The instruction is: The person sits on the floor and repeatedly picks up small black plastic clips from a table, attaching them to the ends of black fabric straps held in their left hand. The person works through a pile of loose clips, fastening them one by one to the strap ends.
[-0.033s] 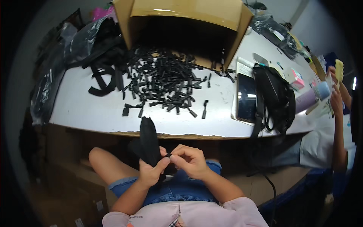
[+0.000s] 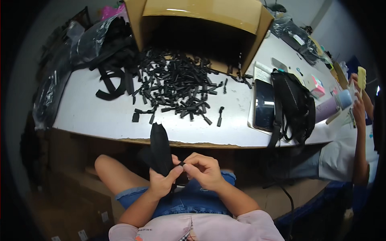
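Over my lap, just off the table's front edge, my left hand (image 2: 163, 184) is closed on a bunch of folded black fabric strips (image 2: 160, 146) whose cut ends point up toward the table. My right hand (image 2: 204, 172) meets it, thumb and forefinger pinched on a small black piece (image 2: 181, 164) by my left thumb. Fingers cover most of that piece, so its exact kind is hidden. Straight ahead, a heap of small black buckle-like parts (image 2: 179, 86) with short tabs is spread over the white table (image 2: 233, 134).
An open cardboard box (image 2: 201, 10) lies behind the heap. Black straps (image 2: 110, 95) and clear plastic bags (image 2: 52, 100) are at left. At right are a tablet (image 2: 264, 106), a black bag (image 2: 295, 106) and a purple bottle (image 2: 327, 109). Another person's arm (image 2: 360, 136) is at far right.
The view has shifted slightly, so the table's things appear a little further right. Both hands keep nearly the same pinch and hold.
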Motion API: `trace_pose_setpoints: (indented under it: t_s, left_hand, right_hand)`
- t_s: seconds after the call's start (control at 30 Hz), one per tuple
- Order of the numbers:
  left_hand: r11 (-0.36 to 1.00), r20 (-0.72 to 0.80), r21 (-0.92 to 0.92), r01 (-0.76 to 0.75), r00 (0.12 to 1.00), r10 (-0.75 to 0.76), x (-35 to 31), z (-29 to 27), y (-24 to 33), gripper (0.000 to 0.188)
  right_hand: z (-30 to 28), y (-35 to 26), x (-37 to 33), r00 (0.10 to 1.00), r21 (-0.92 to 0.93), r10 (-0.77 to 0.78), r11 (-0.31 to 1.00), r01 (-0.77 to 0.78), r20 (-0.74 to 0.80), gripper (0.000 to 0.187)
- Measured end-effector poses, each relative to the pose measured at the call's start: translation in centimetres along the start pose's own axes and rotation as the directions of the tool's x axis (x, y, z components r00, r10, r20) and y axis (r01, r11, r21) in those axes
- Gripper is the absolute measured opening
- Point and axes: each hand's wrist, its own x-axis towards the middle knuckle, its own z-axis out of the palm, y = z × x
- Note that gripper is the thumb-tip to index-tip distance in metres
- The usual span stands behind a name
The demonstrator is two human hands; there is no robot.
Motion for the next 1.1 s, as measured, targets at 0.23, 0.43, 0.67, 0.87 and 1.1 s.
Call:
trace_pose_setpoints:
  t_s: [0.23,0.43,0.67,0.87,1.1]
  left_hand:
    - [0.962,0.072,0.151,-0.227,0.973,0.219,-0.2,0.9,0.3,0.016]
    - [0.967,0.035,0.175,-0.187,0.982,0.183,0.1,0.0,-0.1,0.009]
    - [0.816,0.175,-0.427,0.389,0.921,-0.348,1.1,-0.9,1.1,0.014]
    - [0.918,0.032,-0.244,0.312,0.949,-0.313,1.1,-0.1,0.3,0.012]
    - [0.994,-0.020,0.030,0.102,0.995,-0.101,0.6,0.1,-0.9,0.016]
  right_hand:
    - [-0.3,0.7,0.3,0.965,0.371,0.249,0.891,-0.263,0.086,0.007]
    - [-0.7,-1.9,2.1,0.988,-0.135,0.137,0.983,-0.125,0.077,0.004]
    - [-8.7,-3.2,7.5,0.883,-0.994,-0.466,0.064,0.088,0.048,0.027]
    - [-8.4,-2.5,6.8,0.873,-0.987,-0.484,0.159,0.033,-0.049,0.014]
    - [-1.3,-2.3,2.8,0.952,-0.217,-0.056,0.976,-0.012,-0.300,0.011]
